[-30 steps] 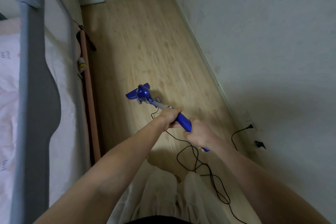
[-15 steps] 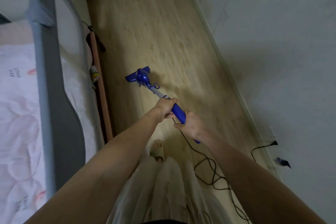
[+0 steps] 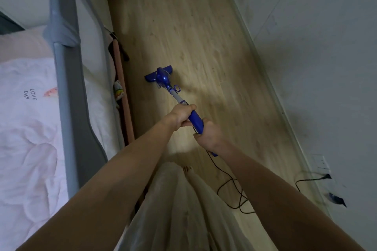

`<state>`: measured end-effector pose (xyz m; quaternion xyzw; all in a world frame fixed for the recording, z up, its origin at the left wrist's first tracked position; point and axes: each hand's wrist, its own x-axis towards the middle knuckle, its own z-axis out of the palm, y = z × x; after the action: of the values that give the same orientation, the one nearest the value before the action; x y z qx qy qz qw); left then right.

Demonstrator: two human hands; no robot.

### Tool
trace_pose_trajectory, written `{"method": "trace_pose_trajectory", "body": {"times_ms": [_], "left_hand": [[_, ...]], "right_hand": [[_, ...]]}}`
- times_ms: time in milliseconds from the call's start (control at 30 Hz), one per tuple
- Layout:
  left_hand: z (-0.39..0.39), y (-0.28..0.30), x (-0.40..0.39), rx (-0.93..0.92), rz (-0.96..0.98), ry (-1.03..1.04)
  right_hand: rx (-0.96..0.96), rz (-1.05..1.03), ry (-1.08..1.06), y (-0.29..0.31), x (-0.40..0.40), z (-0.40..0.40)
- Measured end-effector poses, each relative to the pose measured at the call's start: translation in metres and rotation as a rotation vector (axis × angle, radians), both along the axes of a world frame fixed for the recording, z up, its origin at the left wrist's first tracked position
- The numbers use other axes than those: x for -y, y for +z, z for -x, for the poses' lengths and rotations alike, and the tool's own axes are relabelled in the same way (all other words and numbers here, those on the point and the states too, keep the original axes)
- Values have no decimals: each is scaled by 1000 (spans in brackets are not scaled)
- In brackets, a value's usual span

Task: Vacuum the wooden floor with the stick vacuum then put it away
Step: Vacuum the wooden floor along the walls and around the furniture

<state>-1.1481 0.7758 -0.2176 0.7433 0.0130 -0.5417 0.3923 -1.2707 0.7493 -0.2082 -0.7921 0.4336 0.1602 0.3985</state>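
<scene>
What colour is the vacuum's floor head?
Blue, seen in the head view: the floor head matches the handle.

Both arms reach forward, left hand (image 3: 179, 115) and right hand (image 3: 208, 134) curled tight

Bed (image 3: 30, 128) left, white wall (image 3: 316, 67) right

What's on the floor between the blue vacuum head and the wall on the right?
In the head view, only bare wooden floor lies between the vacuum head and the wall; the black cord trails nearer the person.
</scene>
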Motion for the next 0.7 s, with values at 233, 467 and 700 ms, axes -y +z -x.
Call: {"method": "trace_pose_trajectory", "body": {"times_ms": [233,467,700], "left_hand": [[9,1,-3,-104,21,46],[44,19,-15,-145,63,122],[123,43,-7,-186,100,135]], "right_hand": [[6,-26,9,4,-9,11],[5,-13,8,19,-17,43],[-74,-10,60,62,-2,120]]}}
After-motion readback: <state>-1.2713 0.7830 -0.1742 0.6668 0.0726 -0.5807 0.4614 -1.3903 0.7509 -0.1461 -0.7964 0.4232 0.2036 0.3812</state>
